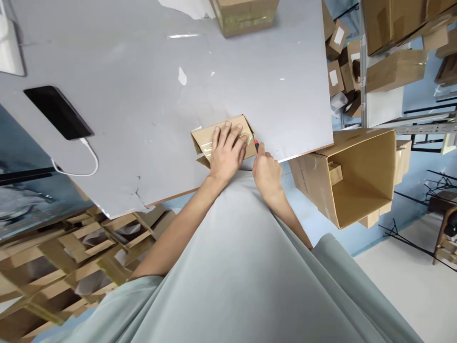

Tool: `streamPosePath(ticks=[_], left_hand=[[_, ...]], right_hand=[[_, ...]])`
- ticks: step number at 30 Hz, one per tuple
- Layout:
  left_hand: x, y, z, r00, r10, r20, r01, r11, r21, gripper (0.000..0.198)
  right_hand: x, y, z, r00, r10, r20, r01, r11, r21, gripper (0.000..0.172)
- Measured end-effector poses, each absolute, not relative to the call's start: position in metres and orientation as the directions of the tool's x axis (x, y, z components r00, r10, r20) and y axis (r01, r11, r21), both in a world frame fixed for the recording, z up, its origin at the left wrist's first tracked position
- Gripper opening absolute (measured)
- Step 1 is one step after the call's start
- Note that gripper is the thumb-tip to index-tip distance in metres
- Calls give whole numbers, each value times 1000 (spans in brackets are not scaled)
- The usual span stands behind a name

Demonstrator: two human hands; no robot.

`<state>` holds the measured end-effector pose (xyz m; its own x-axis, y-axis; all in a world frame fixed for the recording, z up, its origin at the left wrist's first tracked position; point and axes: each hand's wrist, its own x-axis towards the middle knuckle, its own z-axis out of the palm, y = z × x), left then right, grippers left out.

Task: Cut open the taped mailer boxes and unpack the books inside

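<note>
A small cardboard box (pixel 205 136) lies at the near edge of the grey table, with shiny tape across its top and a flap standing out at its left end. My left hand (pixel 227 151) rests flat on the box, fingers spread over the tape. In my right hand (pixel 267 171) is a box cutter (pixel 256 144) with a red and black handle, gripped in closed fingers. Its tip is at the right end of the box; whether the blade is in the cardboard I cannot tell.
A phone (pixel 59 113) on a white cable lies at the left of the table (pixel 143 71). Another taped box (pixel 246 16) stands at the far edge. A large open carton (pixel 364 176) is off the right edge. Several open boxes (pixel 89 257) fill the lower left.
</note>
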<state>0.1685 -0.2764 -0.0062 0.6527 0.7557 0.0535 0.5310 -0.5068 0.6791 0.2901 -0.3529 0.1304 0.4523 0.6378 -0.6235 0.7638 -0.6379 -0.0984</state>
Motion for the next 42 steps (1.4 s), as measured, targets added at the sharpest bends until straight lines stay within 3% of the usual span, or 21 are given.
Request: streamPosePath(ticks=[6,9,12,17,21,26,31,36,39,42], left_hand=[[167,-277,-10,663,747,43,541,-519,662,42],[165,-276,-6,660,751,34,526,-494,692,42],[156,-275,5,636,771,12,525,-444,726,43],[116,-287,21,361,932,28,702,-292,649,59],[87,-305,13,124,992,-9,787,-93,609,87],[73,-316,-11,-54,992,-115,703,120,701,89],[41,-309,-28,-184,959,-217,538,284,794,87],[-2,-295,-39,-218,955,-201,492,285,822,79],[-21,-283,-50,-246,939,-238,470,331,818,64],[-36,-271,-62,-255,922,-291,404,375,835,50]], right_hand=[[289,-381,129,441,581,-684,757,-650,-65,62],[299,-393,134,403,634,-660,739,-651,-174,58],[324,-399,123,439,729,-525,683,-651,-332,56],[389,-389,36,608,727,-320,566,-679,-467,46],[427,-368,-50,661,660,-356,530,-747,-401,42],[446,-356,-103,657,620,-428,506,-784,-360,44],[442,-346,-109,674,652,-348,528,-754,-391,50],[394,-328,-104,430,705,-563,338,-705,-624,43],[356,-324,-95,199,658,-726,60,-748,-661,52],[325,-324,-79,48,682,-730,-106,-723,-682,61]])
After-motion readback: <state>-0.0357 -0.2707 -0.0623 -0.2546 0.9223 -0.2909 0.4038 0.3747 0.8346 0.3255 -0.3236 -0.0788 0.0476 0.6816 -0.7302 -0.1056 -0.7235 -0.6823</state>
